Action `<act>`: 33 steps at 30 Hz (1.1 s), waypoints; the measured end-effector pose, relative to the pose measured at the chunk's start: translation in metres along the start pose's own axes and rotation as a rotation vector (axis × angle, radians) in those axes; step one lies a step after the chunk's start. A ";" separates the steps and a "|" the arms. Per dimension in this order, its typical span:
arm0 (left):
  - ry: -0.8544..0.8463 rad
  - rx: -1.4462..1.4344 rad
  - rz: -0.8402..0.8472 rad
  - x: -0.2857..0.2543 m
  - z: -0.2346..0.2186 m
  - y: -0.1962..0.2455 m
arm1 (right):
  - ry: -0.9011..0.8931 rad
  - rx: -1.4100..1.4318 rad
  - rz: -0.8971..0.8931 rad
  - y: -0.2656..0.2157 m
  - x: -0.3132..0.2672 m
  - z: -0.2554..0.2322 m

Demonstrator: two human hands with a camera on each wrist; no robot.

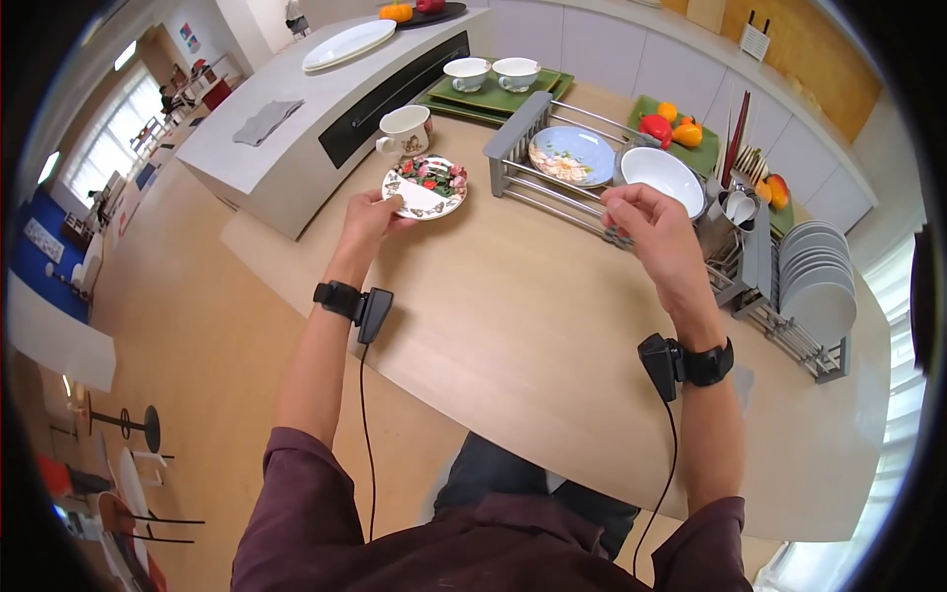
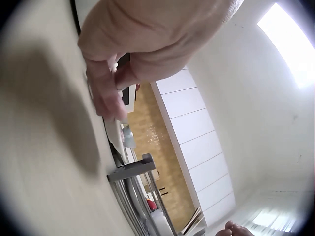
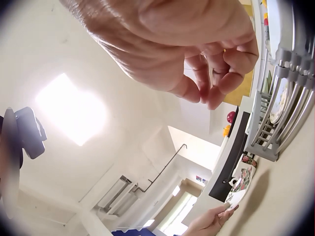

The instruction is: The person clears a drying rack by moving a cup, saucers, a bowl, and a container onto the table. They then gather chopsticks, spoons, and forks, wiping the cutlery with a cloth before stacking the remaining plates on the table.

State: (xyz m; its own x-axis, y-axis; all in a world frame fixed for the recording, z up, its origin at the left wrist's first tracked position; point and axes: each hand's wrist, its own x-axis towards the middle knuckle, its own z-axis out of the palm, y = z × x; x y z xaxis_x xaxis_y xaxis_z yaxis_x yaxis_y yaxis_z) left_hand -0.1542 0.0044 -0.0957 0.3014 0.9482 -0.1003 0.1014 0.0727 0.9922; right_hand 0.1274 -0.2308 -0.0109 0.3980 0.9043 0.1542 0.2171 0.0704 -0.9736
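My left hand (image 1: 371, 229) pinches the near edge of a small saucer (image 1: 424, 203) patterned with roses and butterflies, thumb on top and fingers beneath. In the left wrist view the saucer shows edge-on, low over the table. A matching mug (image 1: 405, 130) stands just behind it. My right hand (image 1: 653, 237) hovers at the near side of a grey dish rack (image 1: 513, 178), fingers loosely curled with nothing between them. Inside the rack lie a blue floral plate (image 1: 574, 155) and a white bowl (image 1: 663, 180), the bowl just beyond the right fingertips.
Two white cups (image 1: 468, 73) stand on green trays (image 1: 444, 111) at the back. Right of the bowl are a utensil holder (image 1: 718, 235) and a rack of upright white plates (image 1: 819, 286). Toy vegetables (image 1: 655, 128) sit on another green tray. A grey counter (image 1: 296, 168) borders the left.
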 end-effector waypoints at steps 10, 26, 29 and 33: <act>0.067 0.007 -0.047 0.045 0.028 -0.009 | 0.004 -0.009 0.097 0.007 -0.002 -0.014; -0.024 0.609 -0.085 0.094 0.034 -0.012 | 0.025 -0.850 -0.342 0.029 0.114 -0.051; -0.014 0.702 -0.065 0.085 0.037 -0.006 | -0.072 -1.100 -0.256 0.029 0.163 -0.045; -0.031 0.822 -0.082 0.065 0.038 0.011 | -0.236 -1.301 -0.212 0.034 0.209 -0.028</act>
State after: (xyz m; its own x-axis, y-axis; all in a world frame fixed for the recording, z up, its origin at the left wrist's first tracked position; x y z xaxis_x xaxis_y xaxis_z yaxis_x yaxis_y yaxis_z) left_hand -0.0979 0.0551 -0.0936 0.2881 0.9398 -0.1837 0.7818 -0.1200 0.6119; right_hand 0.2433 -0.0513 -0.0067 0.1175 0.9857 0.1205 0.9925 -0.1126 -0.0470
